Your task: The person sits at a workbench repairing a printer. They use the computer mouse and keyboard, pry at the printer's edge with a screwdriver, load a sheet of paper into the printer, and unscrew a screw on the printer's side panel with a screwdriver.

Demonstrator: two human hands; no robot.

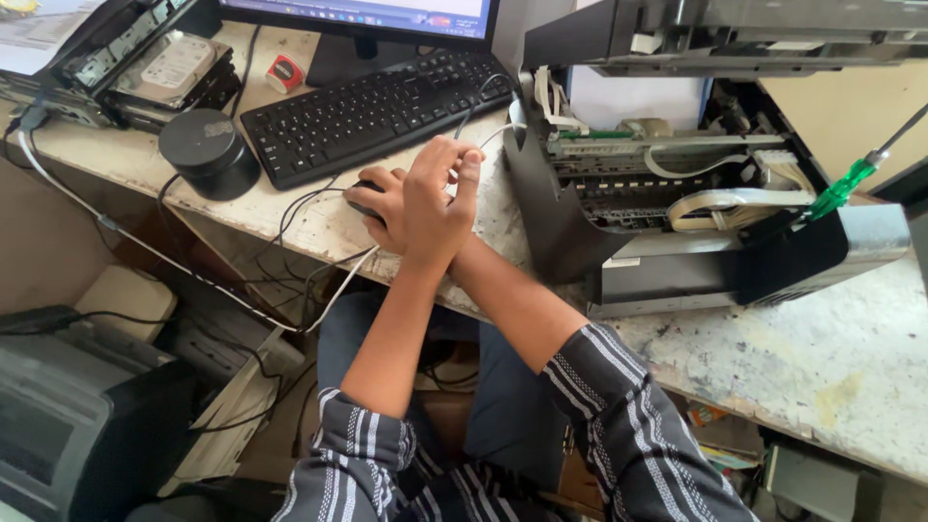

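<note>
Both hands meet near the front edge of the worktop (822, 358), just ahead of the black keyboard (372, 111). The right hand (379, 193) is cupped over a dark mouse (360, 209), of which only a sliver shows under the knuckles. It sits between the keyboard's front edge and the worktop's front edge, with cables running off beside it. The left hand (440, 198) lies across the back of the right one, fingers loosely stretched toward the opened printer (677, 193) and gripping nothing. The forearms cross below, so the right wrist is hidden. The work in hand looks like pointing and clicking at the monitor (367, 14) at the back edge, not work on the printer, whose lid is up and whose ribbon cables and boards are bare. A green-handled screwdriver (843, 188) rests untouched at the printer's right side, well apart from both hands. As I judge it, steering the mouse cleanly calls for the upper hand to ease its weight off, since the pile-up pins the lower one, and for care with the white cable (338, 285) that hangs over the front edge close by. A round black puck-shaped device (208, 150) stands at the keyboard's left end, and a bare hard drive (174, 63) lies toward the back left corner.
</note>
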